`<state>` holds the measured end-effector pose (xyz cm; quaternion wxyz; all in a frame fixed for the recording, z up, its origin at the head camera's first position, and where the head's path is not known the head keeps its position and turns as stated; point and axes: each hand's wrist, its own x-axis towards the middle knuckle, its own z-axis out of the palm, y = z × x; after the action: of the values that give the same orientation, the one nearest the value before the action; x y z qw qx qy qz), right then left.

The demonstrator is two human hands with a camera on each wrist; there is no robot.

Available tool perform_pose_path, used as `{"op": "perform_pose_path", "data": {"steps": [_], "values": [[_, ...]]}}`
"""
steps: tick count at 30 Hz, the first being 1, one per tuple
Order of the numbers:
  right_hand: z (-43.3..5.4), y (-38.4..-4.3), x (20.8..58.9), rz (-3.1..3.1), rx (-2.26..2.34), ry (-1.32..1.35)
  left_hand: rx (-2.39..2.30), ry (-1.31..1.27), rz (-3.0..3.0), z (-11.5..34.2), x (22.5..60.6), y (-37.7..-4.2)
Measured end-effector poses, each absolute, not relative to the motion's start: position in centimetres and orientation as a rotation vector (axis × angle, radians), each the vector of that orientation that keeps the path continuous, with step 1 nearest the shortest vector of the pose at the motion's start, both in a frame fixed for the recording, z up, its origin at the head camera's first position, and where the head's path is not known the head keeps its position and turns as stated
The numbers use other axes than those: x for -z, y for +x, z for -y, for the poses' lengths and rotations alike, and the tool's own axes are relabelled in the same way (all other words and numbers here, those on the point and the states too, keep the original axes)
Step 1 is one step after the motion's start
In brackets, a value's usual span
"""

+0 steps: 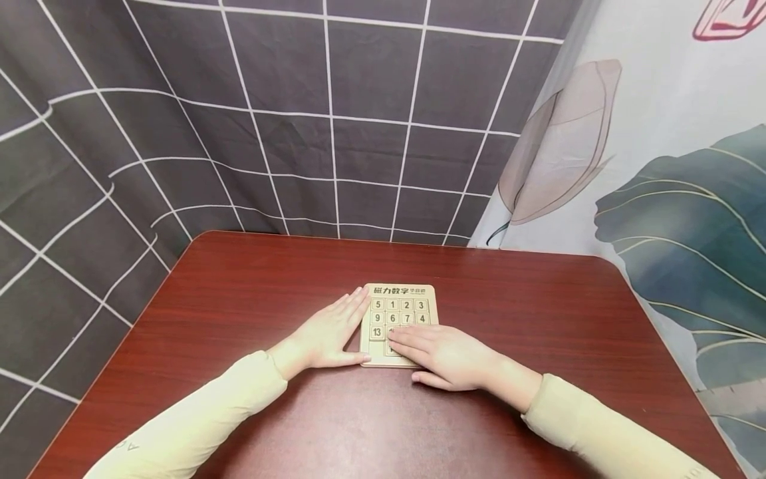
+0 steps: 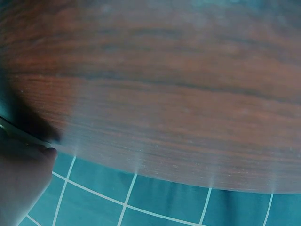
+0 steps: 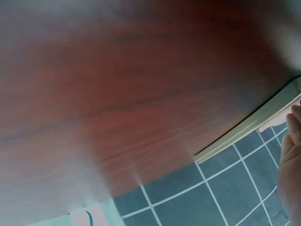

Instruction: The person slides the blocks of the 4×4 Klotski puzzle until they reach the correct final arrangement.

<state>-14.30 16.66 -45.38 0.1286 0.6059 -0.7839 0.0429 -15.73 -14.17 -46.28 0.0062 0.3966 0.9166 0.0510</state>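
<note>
A wooden number sliding puzzle (image 1: 374, 350) lies flat on the table, its top rows reading 5, 1, 2, 3 and 9, 6, 7, 4. Below them the 13 tile (image 1: 377, 332) shows at the left, with a bare slot under it. Along the puzzle's left edge rests my left hand (image 1: 328, 338), fingers straight and thumb out to the lower left corner. My right hand (image 1: 453, 357) lies over the lower right tiles, fingers extended with their tips on the tiles, hiding several. The right wrist view catches the puzzle's side edge (image 3: 242, 131) beside the fingers.
The puzzle stands on a reddish-brown wooden table (image 1: 269, 279) with rounded far corners. Behind it hangs a dark grey curtain (image 1: 371, 153) with a white grid. A white cloth with leaf prints (image 1: 670, 219) hangs at the right.
</note>
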Motion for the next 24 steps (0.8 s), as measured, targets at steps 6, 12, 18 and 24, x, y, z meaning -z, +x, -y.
{"op": "perform_pose_path", "data": {"steps": [6,12,18,24], "values": [[-15.4,-15.0,45.3,2.324,-0.091,1.759,-0.167,1.239,-2.862,14.1,46.3,-15.7],[-14.8,-15.2,45.5,2.372,-0.066,1.756,-0.173,1.231,-2.863,14.2,46.3,-15.6],[-14.8,-14.6,45.5,2.333,-0.085,1.781,-0.165,1.235,-2.868,14.3,46.4,-15.7],[-15.1,-13.7,45.6,2.290,-0.099,1.814,-0.165,1.243,-2.872,14.2,46.3,-15.6]]}}
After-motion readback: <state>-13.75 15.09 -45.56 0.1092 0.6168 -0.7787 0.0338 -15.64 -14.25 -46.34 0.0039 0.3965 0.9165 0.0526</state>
